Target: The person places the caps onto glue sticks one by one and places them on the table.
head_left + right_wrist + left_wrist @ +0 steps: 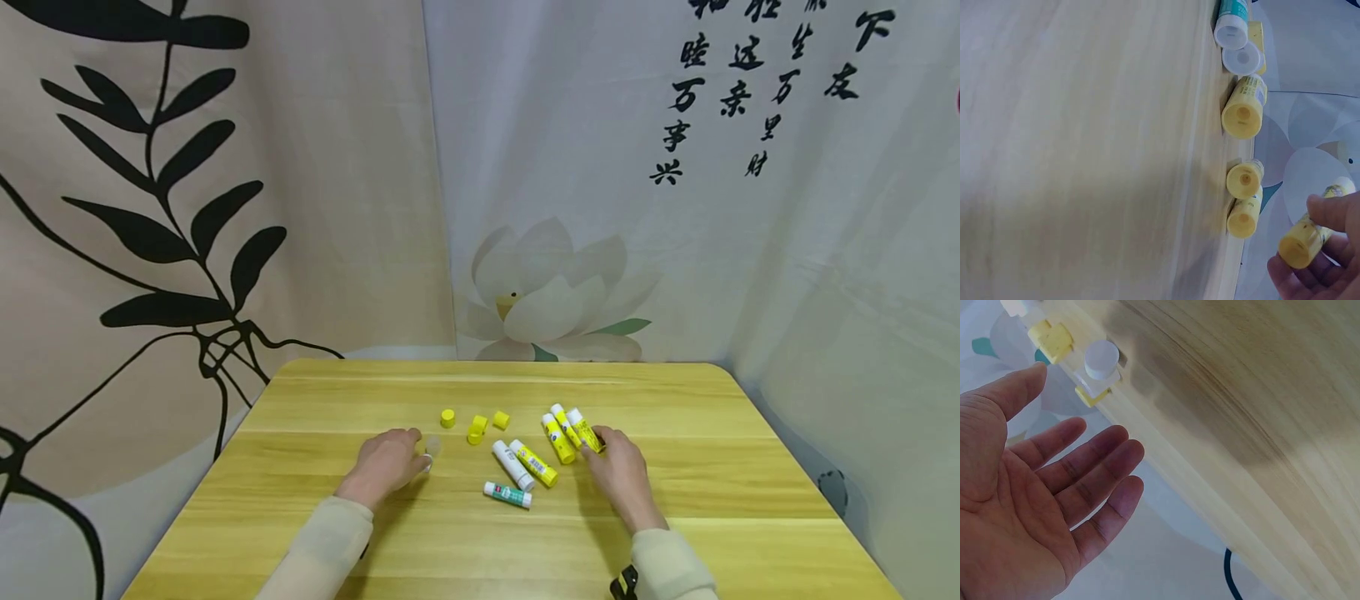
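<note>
My right hand (621,477) pinches a yellow glue stick (1308,239) between thumb and fingers, its open-looking yellow base end toward the camera in the right wrist view. Two more yellow glue sticks, one of them a thick glue stick (558,439), lie just left of it. Nearer the middle lie another yellow glue stick (534,463), a white glue stick (513,465) and a green-and-white glue stick (507,495). On the left, my left hand (386,467) hovers beside a white cap (1102,359), fingers loosely bent and palm bare in the left wrist view.
Several small yellow caps (447,418) stand or lie on the wooden table (360,383), between the left hand and the glue sticks. Behind the table's far edge hangs a printed cloth (360,208) with leaves, a lotus and characters.
</note>
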### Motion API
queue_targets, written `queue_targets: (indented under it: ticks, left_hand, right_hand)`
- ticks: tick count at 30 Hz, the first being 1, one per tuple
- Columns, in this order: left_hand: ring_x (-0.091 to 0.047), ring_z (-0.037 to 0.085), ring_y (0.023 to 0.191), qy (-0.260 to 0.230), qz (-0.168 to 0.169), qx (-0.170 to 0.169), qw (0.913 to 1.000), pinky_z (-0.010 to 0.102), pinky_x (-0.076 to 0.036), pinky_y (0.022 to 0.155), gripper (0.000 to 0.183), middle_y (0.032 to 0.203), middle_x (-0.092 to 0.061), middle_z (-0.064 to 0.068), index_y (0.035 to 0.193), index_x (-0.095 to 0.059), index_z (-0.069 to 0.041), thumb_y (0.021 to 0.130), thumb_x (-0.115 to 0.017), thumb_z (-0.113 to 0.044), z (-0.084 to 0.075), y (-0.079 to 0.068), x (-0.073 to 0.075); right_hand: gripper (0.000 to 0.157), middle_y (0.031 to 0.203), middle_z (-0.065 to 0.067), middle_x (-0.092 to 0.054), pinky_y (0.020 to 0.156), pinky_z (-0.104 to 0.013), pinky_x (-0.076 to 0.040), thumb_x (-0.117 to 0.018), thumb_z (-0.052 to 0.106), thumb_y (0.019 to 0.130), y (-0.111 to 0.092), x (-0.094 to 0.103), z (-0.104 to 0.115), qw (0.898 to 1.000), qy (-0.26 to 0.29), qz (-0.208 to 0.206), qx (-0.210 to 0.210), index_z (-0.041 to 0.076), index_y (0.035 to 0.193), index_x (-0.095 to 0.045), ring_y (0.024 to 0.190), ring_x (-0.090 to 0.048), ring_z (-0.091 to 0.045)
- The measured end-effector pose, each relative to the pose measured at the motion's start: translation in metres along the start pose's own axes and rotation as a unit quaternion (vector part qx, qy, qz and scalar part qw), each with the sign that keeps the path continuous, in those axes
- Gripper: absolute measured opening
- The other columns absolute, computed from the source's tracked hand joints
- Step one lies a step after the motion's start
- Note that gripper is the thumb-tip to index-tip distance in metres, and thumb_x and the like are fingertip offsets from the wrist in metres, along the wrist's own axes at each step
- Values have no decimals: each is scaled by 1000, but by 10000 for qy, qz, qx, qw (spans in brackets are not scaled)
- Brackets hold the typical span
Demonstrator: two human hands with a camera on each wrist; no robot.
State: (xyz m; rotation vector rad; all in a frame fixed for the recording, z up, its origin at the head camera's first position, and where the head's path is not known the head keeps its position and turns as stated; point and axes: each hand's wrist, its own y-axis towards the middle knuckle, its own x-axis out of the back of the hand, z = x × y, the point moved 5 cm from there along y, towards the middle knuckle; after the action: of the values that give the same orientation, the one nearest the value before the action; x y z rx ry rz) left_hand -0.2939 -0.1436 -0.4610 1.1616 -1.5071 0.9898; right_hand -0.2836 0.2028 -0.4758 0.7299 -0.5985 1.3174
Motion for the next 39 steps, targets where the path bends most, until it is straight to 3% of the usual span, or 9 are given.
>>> queue_targets:
  ticks: [18,29,39]
  left_hand:
    - [-63,33,106,-39,-35,-94,9999,48,-53,87,46,117,-66,17,128,-59,0,96,-66,-33,0,17,7]
    - [-58,34,118,2,66,-170,9998,49,-49,96,48,129,-61,17,133,-57,-1,97,-64,-33,-7,24,8]
    - [-62,32,112,252,-39,-261,9993,46,-53,89,45,122,-65,15,129,-60,-2,95,-68,-31,-10,33,5]
  right_hand:
    - [43,119,-20,-63,89,-51,-50,-68,15,94,-6,-3,14,9997,139,-104,195,-5,130,-58,106,-60,-34]
    - [42,116,-20,-64,87,-51,-50,-71,12,91,-13,-6,19,9993,242,-137,229,-6,128,-60,103,-61,-33]
    - [42,111,-19,-65,86,-50,-51,-73,12,88,-18,-9,17,9987,296,-221,352,-5,125,-61,99,-62,-32]
